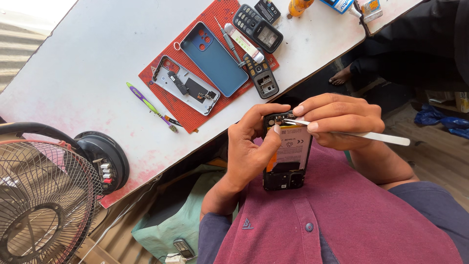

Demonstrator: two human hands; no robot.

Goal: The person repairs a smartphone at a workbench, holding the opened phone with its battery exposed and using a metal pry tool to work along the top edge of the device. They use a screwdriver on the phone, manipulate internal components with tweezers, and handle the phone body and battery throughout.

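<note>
The white worktop (pixel 97 58) fills the upper left, with a fan (pixel 44 195) at its lower-left corner. On it lies a red mat (pixel 183 110) that keeps loose parts together: a blue back cover (pixel 215 61), a grey mid-frame (pixel 188 85) with small boards, 2 keypad handsets (pixel 259 51) and a screwdriver (pixel 229 41); a green and purple pen (pixel 149 105) rests just beside the mat. Off the worktop, above the person's maroon shirt, the opened phone (pixel 288 156) is held face down, near the eyes, likely for a closer look at its insides. The left hand (pixel 249 151) wraps the phone from the side, fingers closed on its edge, the thumb pressed on the battery's upper corner to steady it. The right hand (pixel 342 120) pinches silver tweezers (pixel 371 136) low in a pen-like grip, fingers closed on them, tips meeting the phone's top end beside the camera area. Whether the tips hold a small part I cannot tell.
</note>
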